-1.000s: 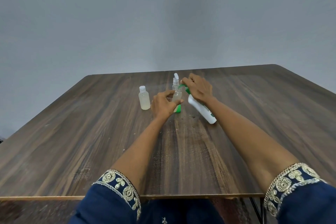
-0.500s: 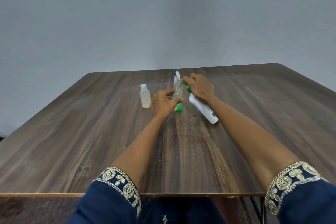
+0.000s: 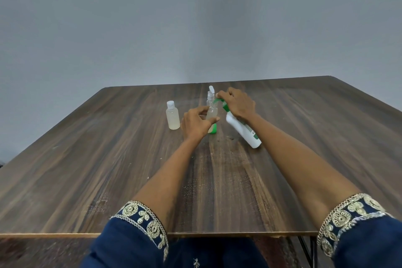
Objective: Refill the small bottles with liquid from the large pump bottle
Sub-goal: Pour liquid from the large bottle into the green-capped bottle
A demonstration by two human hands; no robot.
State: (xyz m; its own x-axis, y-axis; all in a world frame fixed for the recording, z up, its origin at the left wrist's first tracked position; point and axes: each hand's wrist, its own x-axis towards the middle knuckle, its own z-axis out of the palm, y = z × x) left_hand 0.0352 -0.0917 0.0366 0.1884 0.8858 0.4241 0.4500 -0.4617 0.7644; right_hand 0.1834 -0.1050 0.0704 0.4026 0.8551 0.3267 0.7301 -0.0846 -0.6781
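Little has moved since a moment ago: our hands keep their grips and the pump bottle stays tilted toward the small one.

Nearest us, blue embroidered sleeves (image 3: 139, 222) frame the wooden counter (image 3: 108, 169). Mid-counter, our left hand (image 3: 196, 123) curls round the open small bottle (image 3: 211, 113), while our right hand (image 3: 238, 104) grasps the green pump head of the pump bottle (image 3: 243, 130). A capped bottle (image 3: 173, 115) stands just left. We judge these plastics light, slick when wet and easily tipped; hold the small one low on its body.
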